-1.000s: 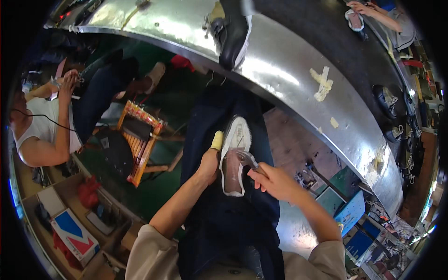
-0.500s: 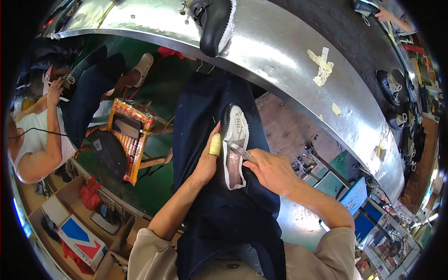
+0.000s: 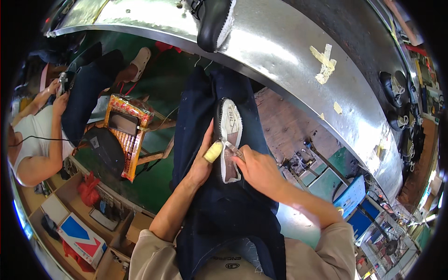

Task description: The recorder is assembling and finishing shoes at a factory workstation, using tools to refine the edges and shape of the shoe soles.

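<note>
Below curved steel bench point(image 3: 280, 60), on dark-aproned lap: left hand point(image 3: 201, 163) clenched round upturned shoe point(image 3: 228, 137), right hand point(image 3: 259, 170) gripping thin tool point(image 3: 232, 147) against its sole; probably light, flexible, best held at midsole.

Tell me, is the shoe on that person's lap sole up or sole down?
Sole up. The shoe shows its pale sole to the camera, steadied by the left hand on the dark apron.

White-soled shoe point(image 3: 229, 140) lies sole-up on the dark-aproned lap
</note>
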